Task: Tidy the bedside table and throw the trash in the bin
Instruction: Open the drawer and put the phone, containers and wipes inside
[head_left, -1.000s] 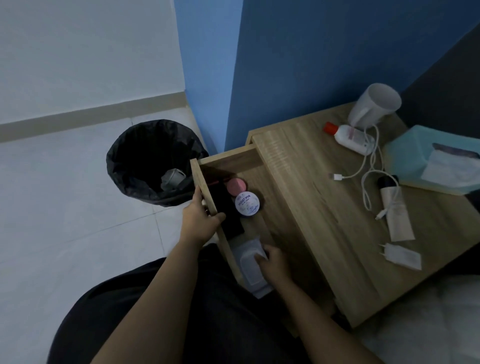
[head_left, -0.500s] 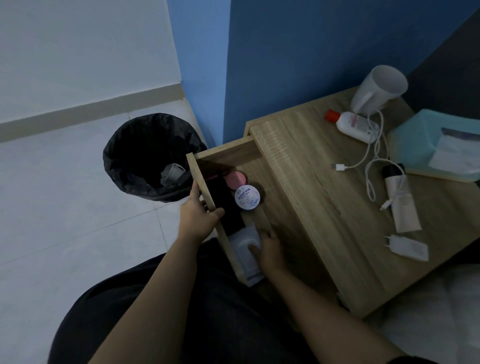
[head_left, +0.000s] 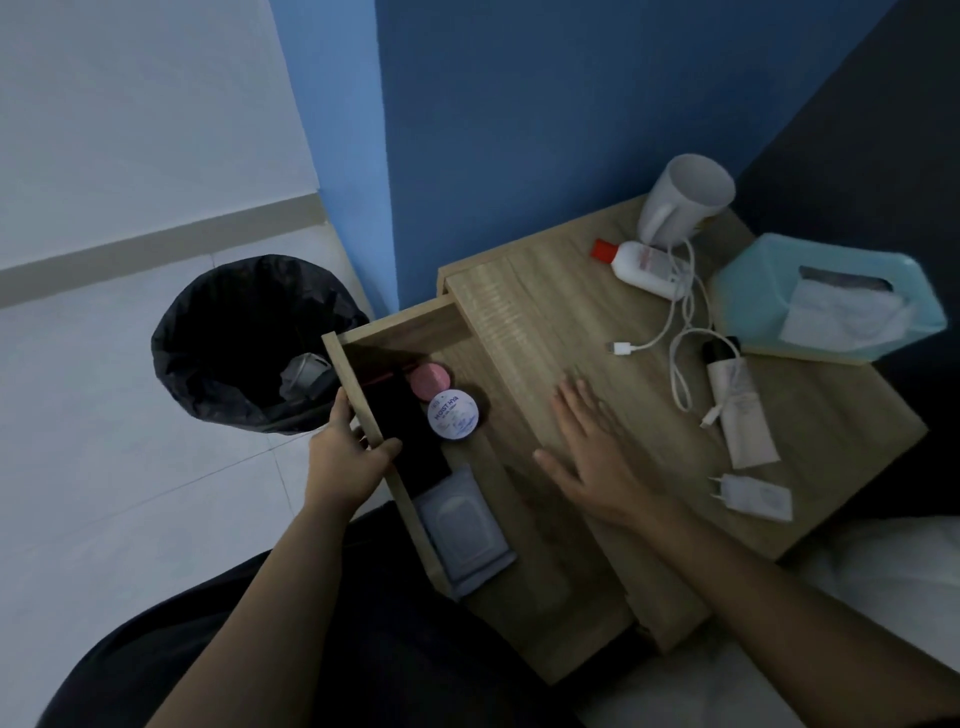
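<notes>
The bench (head_left: 571, 322) is partly tidied, I judge: its drawer (head_left: 400, 325) stands pulled out from the front edge and is already filling, while loose things wait on top. The bin (head_left: 208, 374) sits on the floor just beside the drawer's far corner, with some crumpled grey trash (head_left: 306, 374) inside.

The step in hand looks like gathering items into the drawer. The left hand (head_left: 343, 457) grips the drawer's front wall, thumb inside and fingers (head_left: 340, 410) curled over the outside. The right hand (head_left: 592, 452) lies flat over the bench near the front edge, its fingers (head_left: 576, 400) spread and holding nothing. Whether it touches the wood I cannot tell.

Along the back edge are a teal tissue box (head_left: 753, 291) and a white mug (head_left: 680, 202), the mug at the corner. Next likely comes a reach for the tube (head_left: 743, 415), the lotion bottle (head_left: 641, 267) or the charger plug (head_left: 753, 496). The white cable (head_left: 680, 322) trails over the bottle and the tube, so it needs freeing first.

In the drawer lie a wipes pack (head_left: 460, 525), a black item (head_left: 405, 421), a jar (head_left: 453, 414) and a pink lid (head_left: 430, 378). The jar's lid reads "MOIST HYA". Other print is too small to read.
</notes>
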